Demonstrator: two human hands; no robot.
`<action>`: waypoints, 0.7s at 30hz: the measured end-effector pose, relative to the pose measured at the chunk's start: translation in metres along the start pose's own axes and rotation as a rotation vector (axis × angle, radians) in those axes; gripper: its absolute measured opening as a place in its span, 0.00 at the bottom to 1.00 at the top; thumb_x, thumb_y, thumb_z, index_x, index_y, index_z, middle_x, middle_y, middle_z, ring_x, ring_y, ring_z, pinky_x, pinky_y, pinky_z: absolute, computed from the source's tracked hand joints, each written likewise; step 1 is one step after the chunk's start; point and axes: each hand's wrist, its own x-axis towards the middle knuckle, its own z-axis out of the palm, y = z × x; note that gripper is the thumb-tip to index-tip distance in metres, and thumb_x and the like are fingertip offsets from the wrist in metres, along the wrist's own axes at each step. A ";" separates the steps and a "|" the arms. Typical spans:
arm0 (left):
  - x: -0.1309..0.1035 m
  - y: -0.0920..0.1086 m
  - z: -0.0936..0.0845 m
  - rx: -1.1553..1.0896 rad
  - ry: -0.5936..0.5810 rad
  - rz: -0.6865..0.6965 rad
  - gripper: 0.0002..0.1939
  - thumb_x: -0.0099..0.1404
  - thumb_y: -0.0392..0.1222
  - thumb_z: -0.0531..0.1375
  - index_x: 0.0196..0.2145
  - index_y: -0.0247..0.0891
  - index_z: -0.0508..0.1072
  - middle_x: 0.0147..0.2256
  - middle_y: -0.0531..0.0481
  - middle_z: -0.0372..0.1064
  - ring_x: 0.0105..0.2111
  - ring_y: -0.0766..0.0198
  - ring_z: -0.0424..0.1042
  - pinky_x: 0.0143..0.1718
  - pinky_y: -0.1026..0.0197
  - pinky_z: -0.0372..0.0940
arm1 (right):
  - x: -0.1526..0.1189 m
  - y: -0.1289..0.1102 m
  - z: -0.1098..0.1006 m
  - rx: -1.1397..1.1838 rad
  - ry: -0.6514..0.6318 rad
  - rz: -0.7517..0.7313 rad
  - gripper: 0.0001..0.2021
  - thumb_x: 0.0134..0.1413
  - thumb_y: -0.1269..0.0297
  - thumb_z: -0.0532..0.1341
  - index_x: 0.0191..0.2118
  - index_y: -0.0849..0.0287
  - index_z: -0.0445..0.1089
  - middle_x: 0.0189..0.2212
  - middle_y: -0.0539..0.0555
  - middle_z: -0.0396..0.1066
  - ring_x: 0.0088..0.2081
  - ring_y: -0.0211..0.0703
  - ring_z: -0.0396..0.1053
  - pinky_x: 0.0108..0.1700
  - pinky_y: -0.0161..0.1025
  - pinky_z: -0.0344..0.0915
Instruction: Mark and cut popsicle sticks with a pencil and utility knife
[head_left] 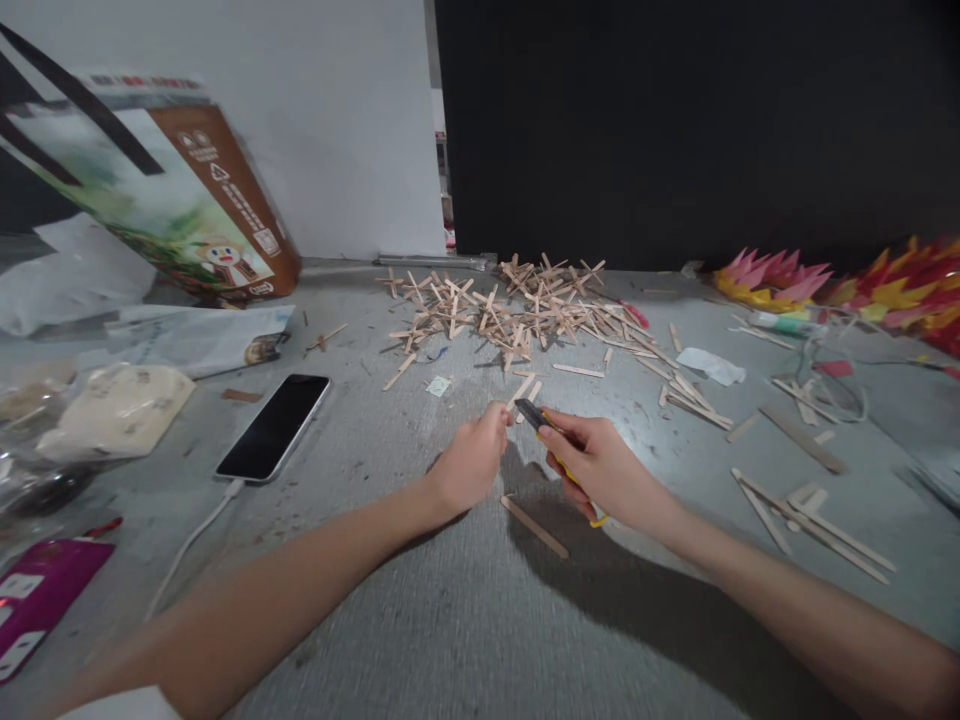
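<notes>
My left hand (469, 462) is closed, fingertips pinched around the near end of a wooden craft stick (523, 388). Facing it, my right hand (609, 470) grips a yellow-and-black utility knife (532, 414), its tip pointing up and left beside that stick. Whether the blade touches the wood I cannot tell. Just behind the knife tip lies a second short stick (533, 393). Below both hands, a single craft stick (535, 526) rests on the grey tabletop (420, 620). Farther back is a heap of crossed craft sticks (480, 315).
On the left are a phone (276, 428) with a white cable, a purple power strip (49, 590), plastic packages (120, 410) and a printed bag (202, 210). Loose sticks (814, 525), a thin cable and colourful paper pieces (776, 278) lie right. A black panel (675, 130) rises behind.
</notes>
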 end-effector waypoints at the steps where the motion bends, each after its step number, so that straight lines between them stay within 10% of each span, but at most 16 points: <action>1: 0.000 0.000 0.000 -0.004 0.008 0.009 0.12 0.79 0.44 0.44 0.42 0.42 0.65 0.24 0.56 0.61 0.24 0.63 0.63 0.30 0.60 0.55 | 0.000 -0.001 -0.003 -0.022 -0.009 -0.011 0.17 0.69 0.46 0.55 0.42 0.55 0.69 0.22 0.42 0.57 0.12 0.31 0.55 0.11 0.31 0.53; 11: 0.000 0.007 -0.001 -0.040 -0.008 -0.042 0.19 0.81 0.52 0.40 0.41 0.41 0.63 0.23 0.57 0.61 0.23 0.64 0.62 0.29 0.61 0.54 | -0.003 0.014 0.027 -0.062 0.161 -0.092 0.12 0.72 0.51 0.52 0.44 0.52 0.66 0.19 0.41 0.54 0.12 0.34 0.56 0.13 0.32 0.53; 21: 0.001 -0.004 0.003 0.016 -0.009 -0.011 0.13 0.80 0.46 0.43 0.42 0.41 0.64 0.24 0.58 0.60 0.23 0.65 0.62 0.30 0.62 0.54 | -0.001 0.004 0.007 -0.007 0.043 0.001 0.16 0.69 0.48 0.54 0.43 0.55 0.68 0.22 0.41 0.54 0.12 0.31 0.51 0.12 0.31 0.54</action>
